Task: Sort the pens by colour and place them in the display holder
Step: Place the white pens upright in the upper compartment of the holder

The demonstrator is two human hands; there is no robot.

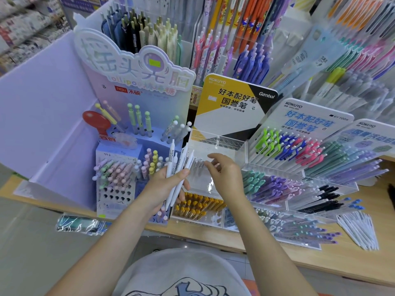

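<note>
Several white pens (pixel 178 167) bunched in the left hand (pixel 168 184), fingers and thumb curled round the barrels, clip ends fanned up and away toward the far side. Left grip clenched on the bundle, held just above the near edge of the bench (pixel 320 263). Right hand (pixel 224 178) just right of the bundle, fingers bent and spread, fingertips at the tops of a few grey-white pens (pixel 197 165) standing in the clear display holder (pixel 218 146); cannot tell whether anything is pinched there. Holder in the middle of the scene, straight ahead, with a perforated clear insert and a yellow, black and white backing card (pixel 233 103) behind it.

Left of the holder, a lilac stand (pixel 119 167) with pastel ball-topped pens in pink, green, yellow and purple. Near the holder, under the left hand, a clear tray of yellow-capped pens (pixel 196 206). Right of the holder, a tiered clear rack (pixel 299 163) with rows sorted by colour: lime green, blue and pink clips on the far tier, teal and purple lower, black pens further right. Loose white pens (pixel 361 229) lying fanned on the bench at the far right. Plastic-wrapped packet (pixel 81 225) on the near left edge of the bench. More hanging pens on the wall display (pixel 256 28) at the far side.
</note>
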